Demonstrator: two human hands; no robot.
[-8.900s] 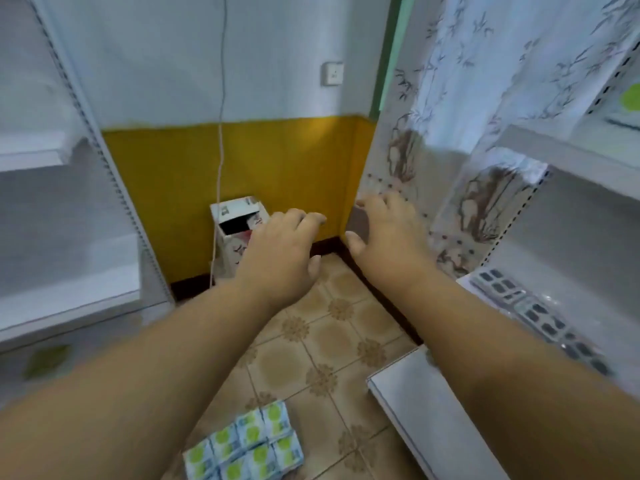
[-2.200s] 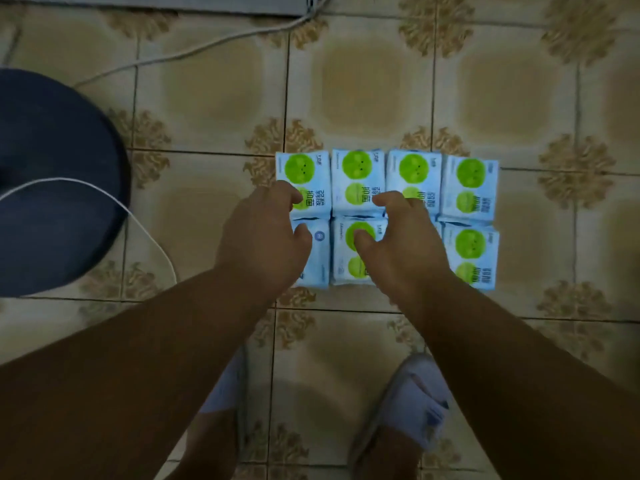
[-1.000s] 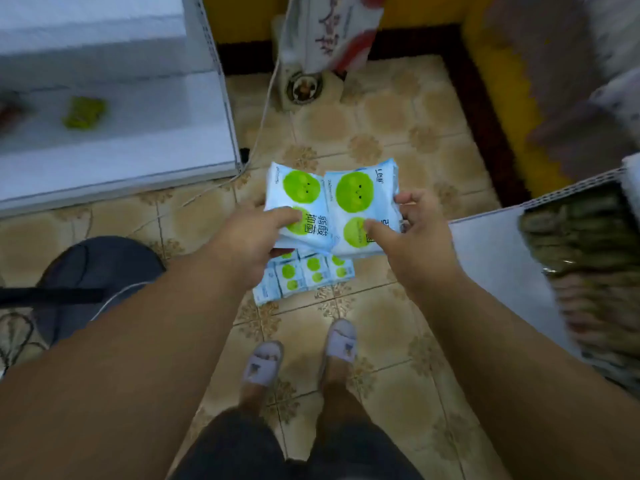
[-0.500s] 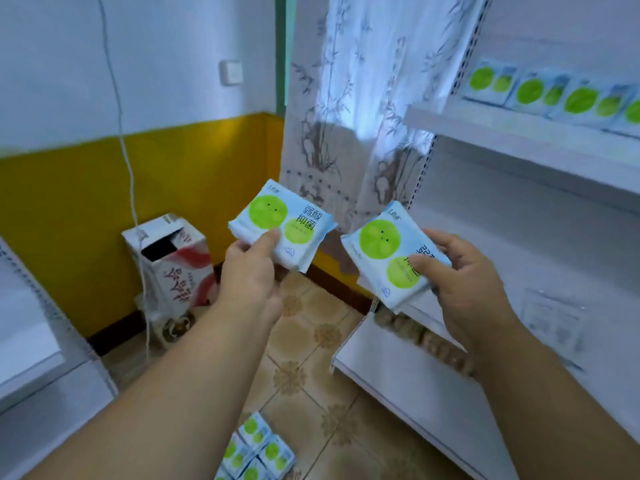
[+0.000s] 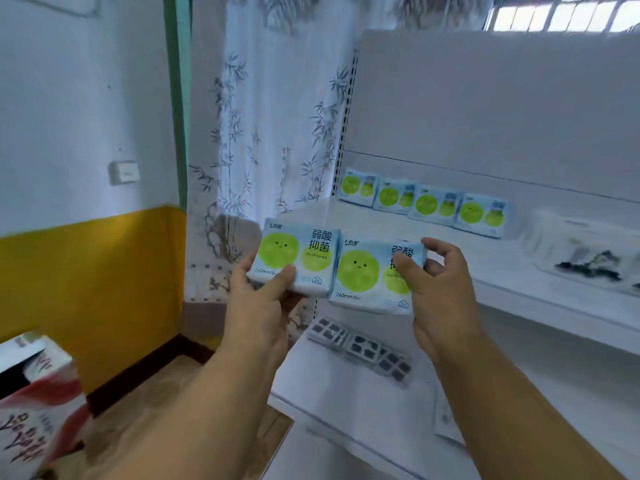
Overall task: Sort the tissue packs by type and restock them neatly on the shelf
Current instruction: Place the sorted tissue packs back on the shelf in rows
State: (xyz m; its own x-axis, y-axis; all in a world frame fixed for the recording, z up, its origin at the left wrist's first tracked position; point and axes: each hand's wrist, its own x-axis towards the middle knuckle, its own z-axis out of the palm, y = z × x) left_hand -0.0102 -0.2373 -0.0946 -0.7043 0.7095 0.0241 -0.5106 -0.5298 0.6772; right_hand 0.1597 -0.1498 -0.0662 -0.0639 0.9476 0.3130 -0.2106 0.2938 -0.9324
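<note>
My left hand [image 5: 258, 306] pinches a light-blue tissue pack with green circles [image 5: 294, 254] by its lower edge. My right hand [image 5: 440, 289] grips a second pack of the same kind [image 5: 367, 275] at its right side. Both packs are held side by side in front of the white middle shelf [image 5: 540, 289]. A row of several matching packs [image 5: 426, 206] stands along the back of that shelf. To their right lies a clear-wrapped pack with an ink painting print [image 5: 588, 251].
The lower shelf [image 5: 346, 393] carries a flat pack with dark squares [image 5: 360, 348]. A red and white carton [image 5: 34, 403] stands on the tiled floor at the lower left. A bamboo-print curtain [image 5: 270, 133] hangs behind the shelf's left end.
I lifted two packs off the floor and turned to the shelf. Since half a second ago both hands have brought the packs together and closer to the middle shelf.
</note>
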